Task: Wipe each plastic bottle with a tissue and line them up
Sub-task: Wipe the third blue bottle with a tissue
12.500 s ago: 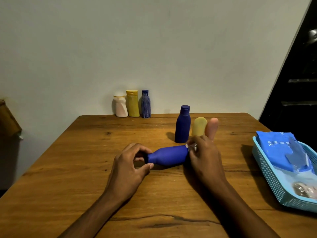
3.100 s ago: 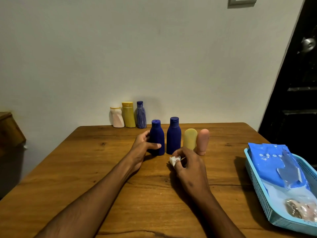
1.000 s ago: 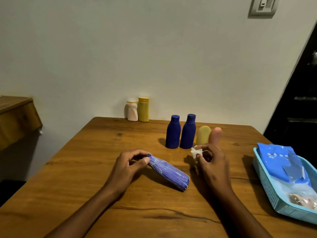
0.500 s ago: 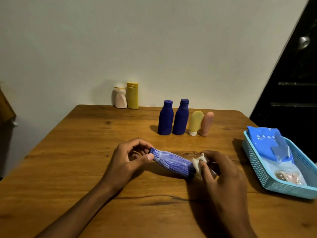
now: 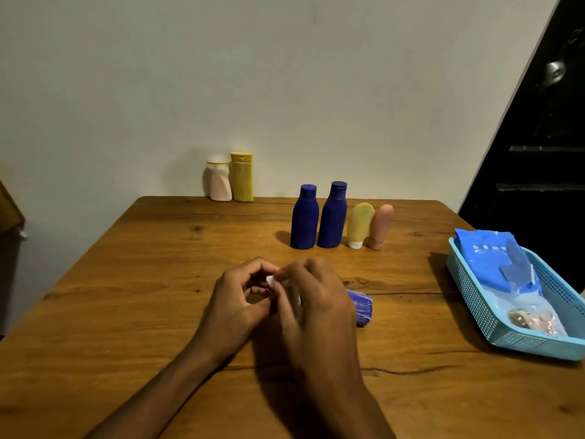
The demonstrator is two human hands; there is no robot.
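Half a second on, the right hand (image 5: 311, 299) had slid leftward along the striped blue bottle (image 5: 361, 307), covering all but its base end, and met the left hand (image 5: 235, 299) at the cap end. That bottle lay on its side on the wooden table (image 5: 126, 296), the left hand's fingers curled around its hidden cap end, the right hand pinching a white tissue (image 5: 270, 279) against it. Behind and left of the bottle, a white bottle (image 5: 218, 180) and a yellow bottle (image 5: 241, 177) stood against the wall. Behind it stood two dark blue bottles (image 5: 318, 217), a yellow tube (image 5: 359, 224) and a pink tube (image 5: 380, 226) in a row. Right of it sat a blue basket (image 5: 481, 315) holding a blue tissue pack (image 5: 484, 258).
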